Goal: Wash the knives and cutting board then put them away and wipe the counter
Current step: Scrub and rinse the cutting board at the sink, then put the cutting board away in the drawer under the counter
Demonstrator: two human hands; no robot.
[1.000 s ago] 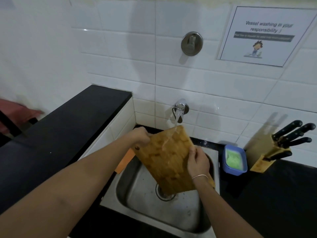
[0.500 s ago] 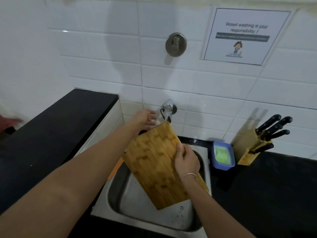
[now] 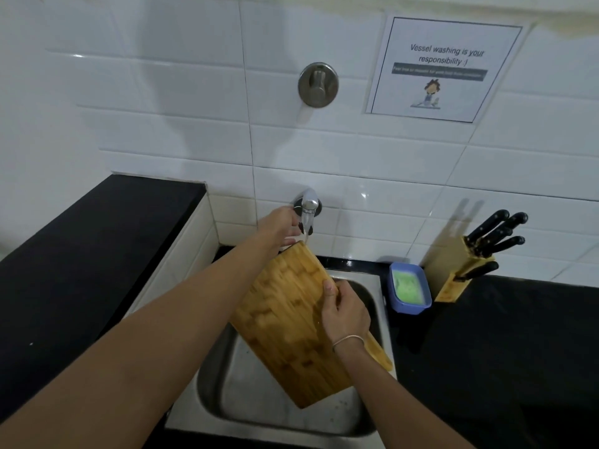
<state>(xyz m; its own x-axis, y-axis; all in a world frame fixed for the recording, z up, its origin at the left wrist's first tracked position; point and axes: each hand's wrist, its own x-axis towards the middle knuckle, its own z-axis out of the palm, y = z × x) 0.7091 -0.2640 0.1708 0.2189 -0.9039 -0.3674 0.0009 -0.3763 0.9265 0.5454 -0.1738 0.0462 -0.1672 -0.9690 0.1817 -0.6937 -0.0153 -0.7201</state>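
Cutting board (image 3: pixel 291 322) held tilted over sink (image 3: pixel 372 286), top corner just under tap (image 3: pixel 309 210). Right hand (image 3: pixel 345 314) gripping board's right edge, fingers (image 3: pixel 329 288) curled round it. Left hand (image 3: pixel 280 226) at tap beside running water; grip there unclear. Knives (image 3: pixel 496 231) stowed in knife block (image 3: pixel 453 273) on black surface (image 3: pixel 505 351), beside blue soap dish (image 3: pixel 409 288).

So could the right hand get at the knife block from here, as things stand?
Probably not at once: the right hand grips the cutting board over the sink. The path to the knife block looks open, past the blue tub.
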